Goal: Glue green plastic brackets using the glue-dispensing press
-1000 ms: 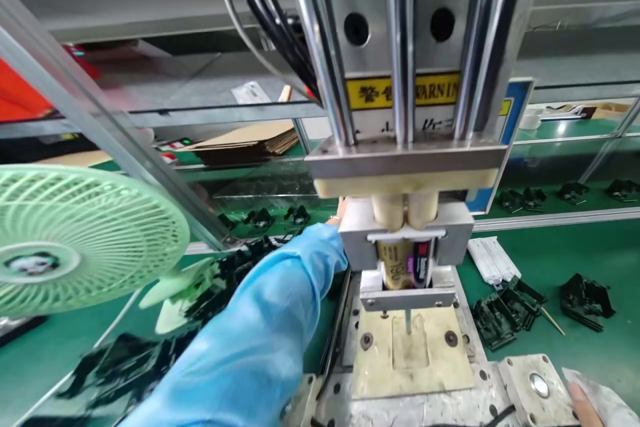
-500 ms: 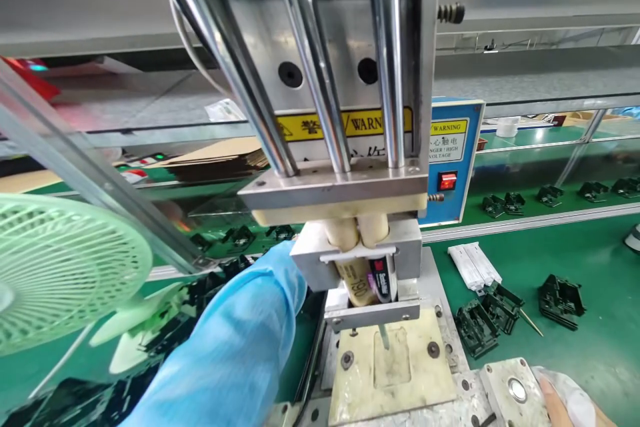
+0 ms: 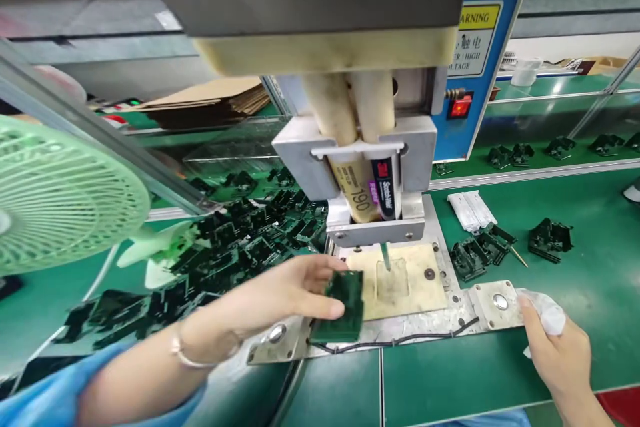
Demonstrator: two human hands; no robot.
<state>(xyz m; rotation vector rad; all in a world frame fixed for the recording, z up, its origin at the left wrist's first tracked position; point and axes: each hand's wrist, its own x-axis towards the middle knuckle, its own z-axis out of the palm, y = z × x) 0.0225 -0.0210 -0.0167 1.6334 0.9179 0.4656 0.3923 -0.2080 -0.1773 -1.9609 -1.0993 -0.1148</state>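
Note:
My left hand [image 3: 295, 293] grips a dark plastic part [image 3: 346, 307] by its edge, thumb on top, at the left of the cream fixture plate [image 3: 420, 297]. Over that plate hangs a dispensing press with a two-barrel adhesive cartridge [image 3: 357, 193]; its greenish nozzle [image 3: 385, 257] points down at the shallow square recess. My right hand [image 3: 560, 347] is closed around a crumpled white wipe [image 3: 543, 310], beside the right metal button block [image 3: 497, 305]. Another button block [image 3: 280, 343] sits below my left hand.
A heap of dark plastic parts [image 3: 240, 260] covers the bench at left, near a green fan [image 3: 65, 200]. Several more parts [image 3: 475, 257] and white packets [image 3: 471, 210] lie at right. A blue control box [image 3: 480, 67] stands behind the press.
My left hand has come back from behind the press, bringing a dark plastic part to the front. The view has tilted down, and my right hand now shows fully with the wipe.

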